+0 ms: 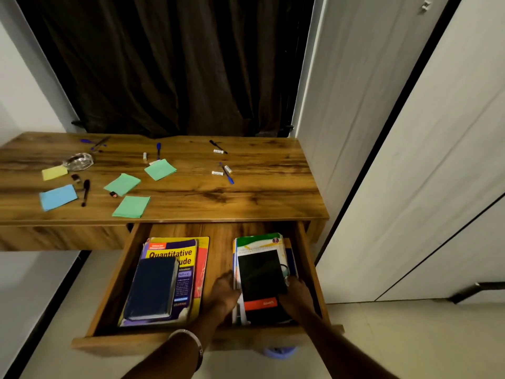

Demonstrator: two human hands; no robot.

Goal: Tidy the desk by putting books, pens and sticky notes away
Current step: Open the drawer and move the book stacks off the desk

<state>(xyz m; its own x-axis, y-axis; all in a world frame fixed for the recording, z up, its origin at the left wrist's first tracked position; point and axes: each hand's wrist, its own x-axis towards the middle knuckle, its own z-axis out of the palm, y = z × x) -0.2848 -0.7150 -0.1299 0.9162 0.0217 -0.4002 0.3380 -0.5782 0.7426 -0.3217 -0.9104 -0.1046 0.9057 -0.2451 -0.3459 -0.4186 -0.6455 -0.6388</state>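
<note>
Inside open drawer (114, 291): two book stacks (166, 280).

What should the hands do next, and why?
Probably let go of the right stack and reach up for a pen. Both the left hand and right hand rest at that stack's sides in the drawer, while pens and notes still lie on the desk.

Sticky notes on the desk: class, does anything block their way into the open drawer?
Nothing visible does. The sticky notes lie loose on the desk; the drawer below is open, with bare floor between the book stacks.
</note>
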